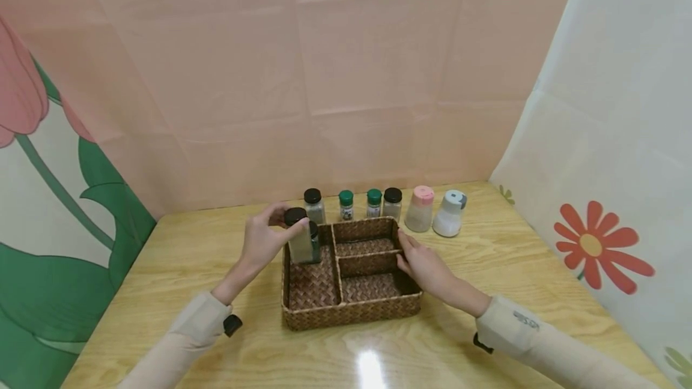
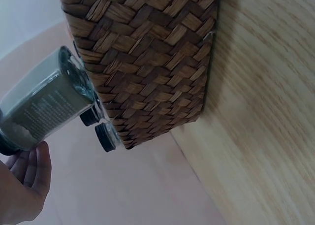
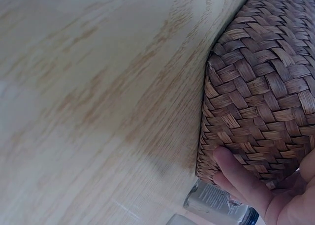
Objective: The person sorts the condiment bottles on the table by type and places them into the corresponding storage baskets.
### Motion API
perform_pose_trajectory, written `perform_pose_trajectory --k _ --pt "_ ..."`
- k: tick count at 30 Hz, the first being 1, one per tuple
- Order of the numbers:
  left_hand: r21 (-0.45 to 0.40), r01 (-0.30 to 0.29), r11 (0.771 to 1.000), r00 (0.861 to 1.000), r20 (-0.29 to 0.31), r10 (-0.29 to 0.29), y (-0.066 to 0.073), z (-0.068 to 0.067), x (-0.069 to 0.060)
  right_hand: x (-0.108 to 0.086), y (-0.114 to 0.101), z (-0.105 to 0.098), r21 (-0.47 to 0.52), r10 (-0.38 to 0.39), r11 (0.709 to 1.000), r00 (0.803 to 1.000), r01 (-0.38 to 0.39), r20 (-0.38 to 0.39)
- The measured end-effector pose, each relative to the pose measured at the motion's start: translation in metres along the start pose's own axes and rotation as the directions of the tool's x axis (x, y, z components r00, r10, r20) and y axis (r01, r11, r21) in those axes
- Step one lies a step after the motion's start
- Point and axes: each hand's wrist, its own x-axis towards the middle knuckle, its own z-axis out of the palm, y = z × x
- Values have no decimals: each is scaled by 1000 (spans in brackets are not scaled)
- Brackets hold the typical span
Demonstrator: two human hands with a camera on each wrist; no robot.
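My left hand [image 1: 265, 238] pinches a black-lidded jar [image 1: 299, 244] by its top, above the left compartment of a woven basket [image 1: 351, 316]. In the left wrist view the jar [image 2: 47, 99] hangs tilted beside the basket wall [image 2: 147, 62], with the hand [image 2: 24, 185] at its lid. Another dark-lidded jar [image 1: 315, 239] stands behind it in that compartment. My right hand [image 1: 427, 269] grips the basket's right wall, fingers on the outside in the right wrist view [image 3: 256, 190]. The two right compartments hold nothing visible.
Behind the basket stand a black-lidded jar [image 1: 314, 208], two green-lidded jars [image 1: 346, 206] [image 1: 373, 204] and another black-lidded jar [image 1: 391, 204]. To their right are a pink-topped shaker [image 1: 419, 210] and a white shaker [image 1: 449, 215]. Wood table [image 1: 216, 341] and hanging cloths [image 1: 335, 77] surround them.
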Motion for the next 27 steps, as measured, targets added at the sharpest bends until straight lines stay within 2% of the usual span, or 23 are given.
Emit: perform_pose_trajectory --k 15,23,27 --pt "8 49 999 997 52 -49 -2 10 -10 0 2 2 7 -4 1000 1000 4 -3" --pt "31 11 999 998 59 -13 -2 13 -13 0 4 4 5 1 1000 1000 -1 -5" --pt "23 15 1000 998 68 -17 -2 14 -15 0 4 4 4 -1 1000 1000 1 -3"
